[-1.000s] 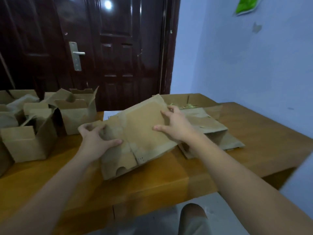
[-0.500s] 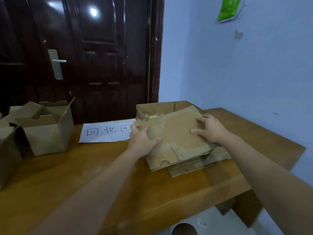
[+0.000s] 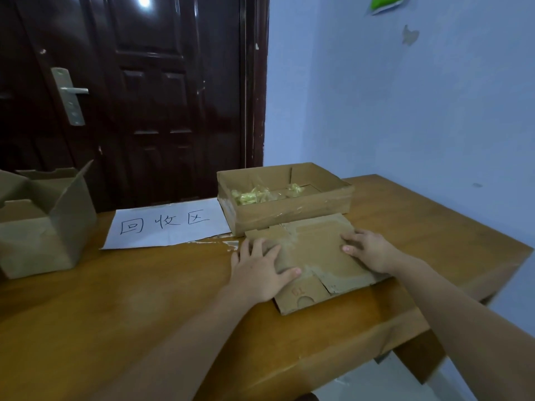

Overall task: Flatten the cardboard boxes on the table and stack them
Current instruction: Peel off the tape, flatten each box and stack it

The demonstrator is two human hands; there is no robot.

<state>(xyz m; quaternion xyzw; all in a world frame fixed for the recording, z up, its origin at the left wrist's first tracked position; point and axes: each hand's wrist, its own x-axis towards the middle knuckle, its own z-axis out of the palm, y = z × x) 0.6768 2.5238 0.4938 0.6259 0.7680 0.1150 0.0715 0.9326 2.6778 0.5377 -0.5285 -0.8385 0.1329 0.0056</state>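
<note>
Since half a second ago the flattened box (image 3: pixel 315 256) has come down from a slight tilt to lie flat on the pile, and both hands have spread over it rather than carrying it. Going by size: the table (image 3: pixel 144 308) fills the lower view, and the pile sits on it at about 3 o'clock from its middle, near the right end. At least one box is flattened and stacked here; how many sheets lie under the top one cannot be told from this angle. One standing box (image 3: pixel 46 227) with its flaps up waits at 9 o'clock, at the left edge, and a second seems to poke in behind it, so in my judgement the job is partly done, with flattening still to do on that side. A shallow tray (image 3: pixel 292 211) holding crumpled yellowish tape touches the pile at 12 o'clock; it hems in the far edge and may itself need flattening. A paper sign (image 3: pixel 168 225) with handwritten characters lies at 10 o'clock of the pile, just beside the tray. The left hand (image 3: pixel 260 270) presses on the sheet's left edge with fingers spread flat, thumb laid across the card; the right hand (image 3: pixel 367 250) rests on the right edge, fingers straight, pinching nothing. A dark door (image 3: pixel 130 96) stands behind at 12 o'clock.
</note>
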